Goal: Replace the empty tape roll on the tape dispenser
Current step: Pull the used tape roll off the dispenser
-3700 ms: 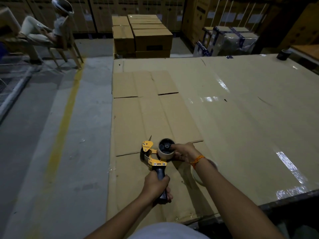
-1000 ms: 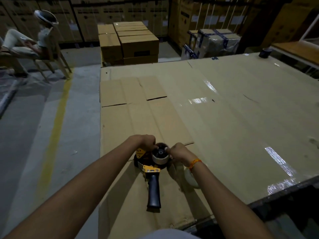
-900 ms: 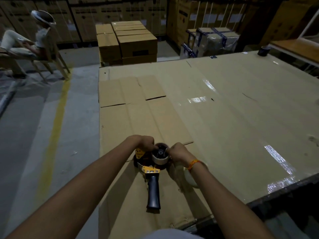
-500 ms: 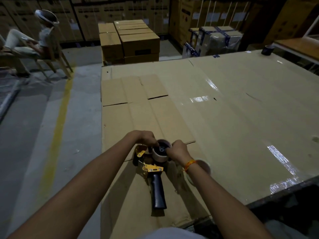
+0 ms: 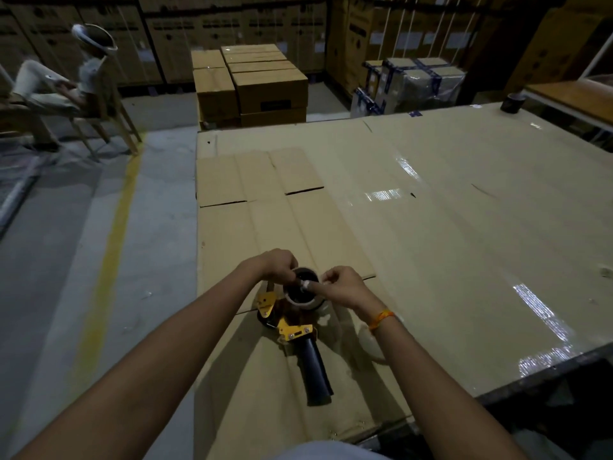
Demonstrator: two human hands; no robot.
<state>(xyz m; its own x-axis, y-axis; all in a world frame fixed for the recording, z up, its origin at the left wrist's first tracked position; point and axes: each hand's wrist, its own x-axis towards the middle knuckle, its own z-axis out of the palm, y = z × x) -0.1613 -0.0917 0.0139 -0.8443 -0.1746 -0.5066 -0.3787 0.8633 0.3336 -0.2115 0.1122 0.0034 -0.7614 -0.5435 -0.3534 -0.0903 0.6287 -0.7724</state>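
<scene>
The left hand (image 5: 277, 265) and right hand (image 5: 341, 287) are pinching the empty tape roll (image 5: 302, 292) from either side, fingers curled on its rim. The roll is sitting on the yellow tape dispenser (image 5: 293, 333), which is lying on the flattened cardboard (image 5: 238, 227).

Two hands, the left hand (image 5: 277, 265) and the right hand (image 5: 341, 287), meet over one tape dispenser (image 5: 293, 330) holding one tape roll (image 5: 302, 295). Just right of the right hand's wrist lies what may be one more pale roll (image 5: 373, 346), mostly hidden. Far beyond the hands are one dark roll (image 5: 512, 102), one seated person (image 5: 66, 84) and roughly five stacked boxes (image 5: 252, 84).
</scene>
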